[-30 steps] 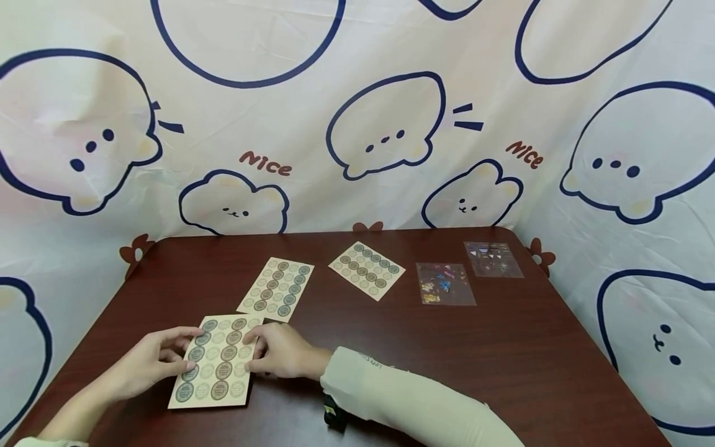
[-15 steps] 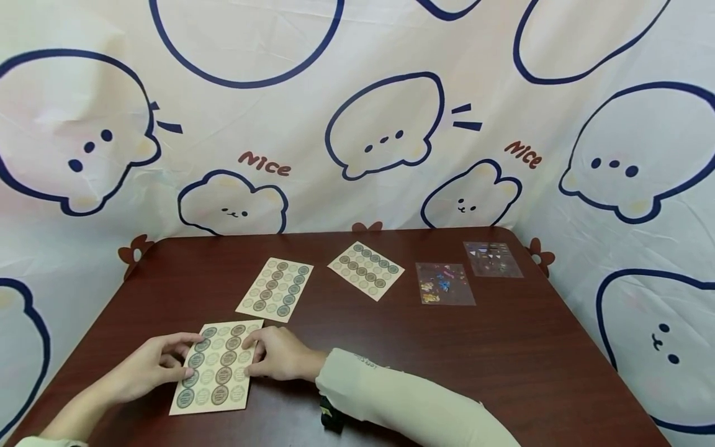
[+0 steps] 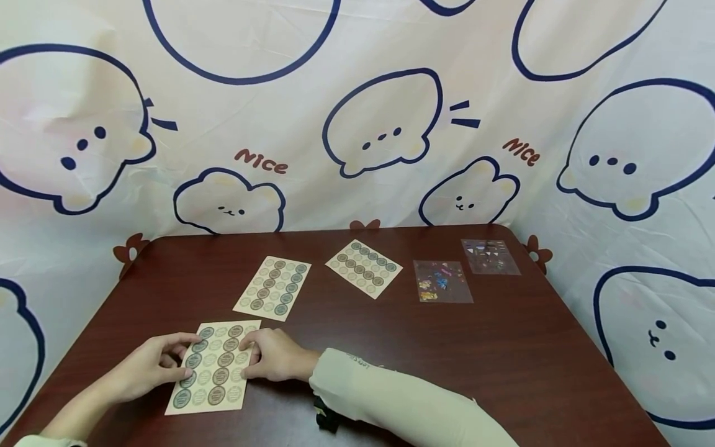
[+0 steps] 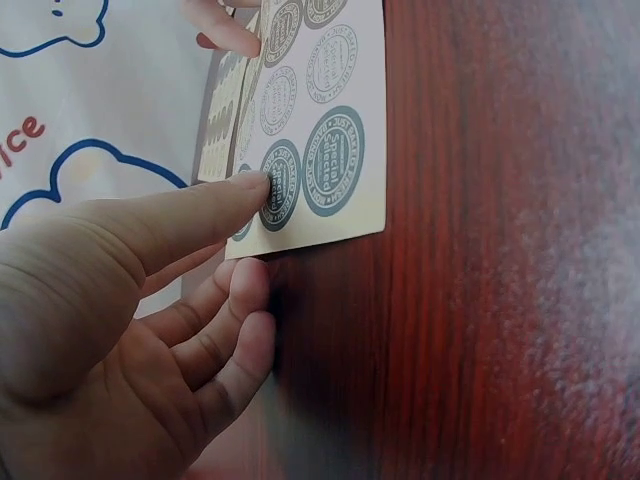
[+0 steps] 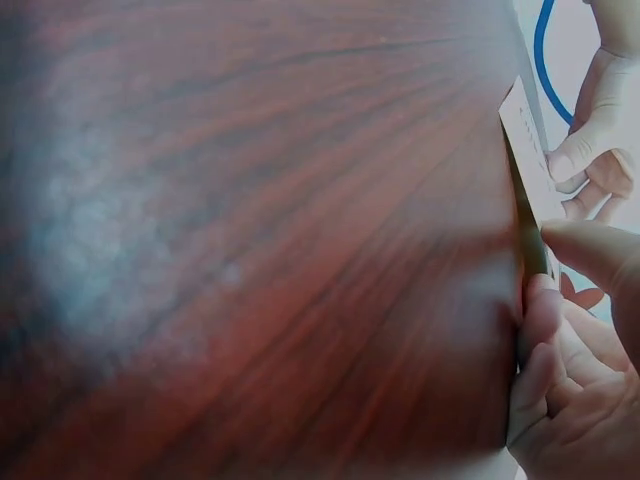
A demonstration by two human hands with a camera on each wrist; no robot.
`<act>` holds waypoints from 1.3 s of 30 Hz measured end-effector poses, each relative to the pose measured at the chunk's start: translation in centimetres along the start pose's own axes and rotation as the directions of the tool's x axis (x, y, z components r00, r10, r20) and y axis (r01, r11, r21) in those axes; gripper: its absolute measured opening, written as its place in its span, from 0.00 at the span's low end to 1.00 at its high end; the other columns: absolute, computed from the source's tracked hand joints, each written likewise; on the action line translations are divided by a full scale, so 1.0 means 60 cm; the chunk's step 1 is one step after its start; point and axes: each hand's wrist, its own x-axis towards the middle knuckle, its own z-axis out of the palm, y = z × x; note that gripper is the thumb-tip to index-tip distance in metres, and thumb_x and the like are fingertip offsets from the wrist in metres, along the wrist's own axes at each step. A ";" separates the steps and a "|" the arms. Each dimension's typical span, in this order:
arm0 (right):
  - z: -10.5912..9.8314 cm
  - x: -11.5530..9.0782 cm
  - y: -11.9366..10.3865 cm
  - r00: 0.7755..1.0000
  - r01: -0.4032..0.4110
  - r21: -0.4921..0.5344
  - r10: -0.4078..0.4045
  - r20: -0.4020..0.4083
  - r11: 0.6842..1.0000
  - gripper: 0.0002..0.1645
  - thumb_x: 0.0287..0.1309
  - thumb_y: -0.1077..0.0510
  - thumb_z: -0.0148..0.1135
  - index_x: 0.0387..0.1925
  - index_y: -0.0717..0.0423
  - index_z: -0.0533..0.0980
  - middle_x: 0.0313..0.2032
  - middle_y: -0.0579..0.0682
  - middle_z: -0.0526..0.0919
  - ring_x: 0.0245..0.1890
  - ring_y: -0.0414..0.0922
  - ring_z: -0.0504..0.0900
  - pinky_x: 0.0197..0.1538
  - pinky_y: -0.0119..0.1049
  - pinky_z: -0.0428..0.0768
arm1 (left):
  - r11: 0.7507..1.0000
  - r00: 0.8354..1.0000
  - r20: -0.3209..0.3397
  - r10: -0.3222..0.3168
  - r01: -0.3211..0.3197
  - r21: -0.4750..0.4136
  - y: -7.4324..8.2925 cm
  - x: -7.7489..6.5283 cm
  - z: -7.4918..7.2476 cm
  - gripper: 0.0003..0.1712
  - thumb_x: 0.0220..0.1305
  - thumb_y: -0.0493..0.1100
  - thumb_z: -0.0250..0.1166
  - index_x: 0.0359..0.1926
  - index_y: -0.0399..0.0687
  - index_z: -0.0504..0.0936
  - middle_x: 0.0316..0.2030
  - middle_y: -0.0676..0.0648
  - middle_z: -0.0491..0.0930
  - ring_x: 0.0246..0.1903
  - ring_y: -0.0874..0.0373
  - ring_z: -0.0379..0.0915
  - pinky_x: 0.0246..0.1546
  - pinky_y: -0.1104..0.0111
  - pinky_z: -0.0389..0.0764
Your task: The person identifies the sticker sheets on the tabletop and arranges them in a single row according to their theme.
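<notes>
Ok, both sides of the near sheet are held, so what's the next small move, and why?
I'd probably lower the near label sheet until it lies flat on the table: the left grip and right grip hold its opposite edges, the right wrist view shows a dark gap beneath it, and a similar sheet just beyond lies flat.

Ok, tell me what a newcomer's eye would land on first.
Probably the pale backdrop, its big blue-outlined cartoon animals looming behind the brown table. Next, both hands at the table's near left, holding a cream sheet of printed circles; two similar sheets lie beyond it, and two clear sheets farther right.
</notes>
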 end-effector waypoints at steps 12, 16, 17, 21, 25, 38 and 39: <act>-0.004 0.003 -0.003 1.000 -0.025 0.000 0.025 -0.003 1.000 0.35 0.52 0.55 0.76 0.62 0.52 0.77 0.20 0.34 0.82 0.18 0.23 0.72 0.32 0.13 0.69 | 0.999 1.000 -0.003 0.011 -0.011 0.033 0.003 -0.001 -0.002 0.39 0.59 0.39 0.73 0.66 0.24 0.68 0.38 0.43 0.76 0.27 0.63 0.74 0.28 0.72 0.77; -0.003 0.002 -0.005 0.999 -0.035 0.000 0.035 0.001 0.999 0.34 0.51 0.56 0.77 0.62 0.52 0.77 0.20 0.35 0.83 0.18 0.23 0.72 0.33 0.13 0.69 | 0.999 1.000 -0.009 0.014 -0.013 0.032 -0.001 -0.003 0.001 0.38 0.60 0.40 0.73 0.66 0.25 0.69 0.38 0.44 0.74 0.26 0.65 0.71 0.27 0.72 0.75; -0.003 0.003 -0.005 0.999 -0.036 -0.005 0.036 0.002 0.999 0.34 0.51 0.55 0.77 0.62 0.52 0.78 0.20 0.35 0.82 0.18 0.23 0.72 0.33 0.13 0.69 | 0.999 1.000 -0.010 0.017 -0.016 0.034 -0.002 -0.004 0.002 0.38 0.60 0.40 0.73 0.66 0.25 0.69 0.38 0.44 0.74 0.26 0.65 0.71 0.27 0.72 0.74; -0.001 0.003 -0.006 0.999 -0.041 -0.017 0.041 0.007 0.999 0.34 0.52 0.55 0.77 0.62 0.51 0.78 0.19 0.34 0.81 0.17 0.24 0.72 0.32 0.14 0.70 | 0.999 0.999 -0.013 0.035 -0.034 0.040 -0.008 -0.007 0.004 0.38 0.60 0.40 0.73 0.66 0.25 0.69 0.38 0.44 0.73 0.25 0.66 0.70 0.26 0.72 0.72; 0.000 0.003 -0.007 0.998 -0.057 -0.023 0.058 0.016 0.998 0.34 0.52 0.55 0.77 0.62 0.49 0.77 0.19 0.33 0.80 0.17 0.25 0.72 0.31 0.15 0.70 | 0.998 0.999 -0.015 0.050 -0.050 0.038 -0.010 -0.008 0.005 0.38 0.60 0.42 0.73 0.65 0.26 0.69 0.38 0.45 0.73 0.25 0.67 0.69 0.27 0.73 0.73; 0.002 0.003 -0.009 0.998 -0.069 -0.047 0.069 -0.007 0.997 0.34 0.51 0.54 0.78 0.61 0.47 0.78 0.19 0.33 0.80 0.18 0.25 0.72 0.30 0.15 0.69 | 0.996 0.997 -0.053 0.064 -0.061 0.061 -0.014 -0.009 0.009 0.37 0.58 0.42 0.75 0.64 0.29 0.72 0.36 0.45 0.72 0.25 0.67 0.68 0.26 0.72 0.72; 0.003 0.003 -0.009 0.998 -0.069 -0.055 0.069 -0.012 0.996 0.34 0.50 0.54 0.78 0.61 0.47 0.79 0.19 0.33 0.80 0.18 0.25 0.72 0.30 0.16 0.69 | 0.996 0.997 -0.055 0.057 -0.053 0.065 -0.014 -0.010 0.009 0.37 0.57 0.43 0.75 0.64 0.29 0.72 0.36 0.45 0.71 0.25 0.67 0.68 0.26 0.72 0.71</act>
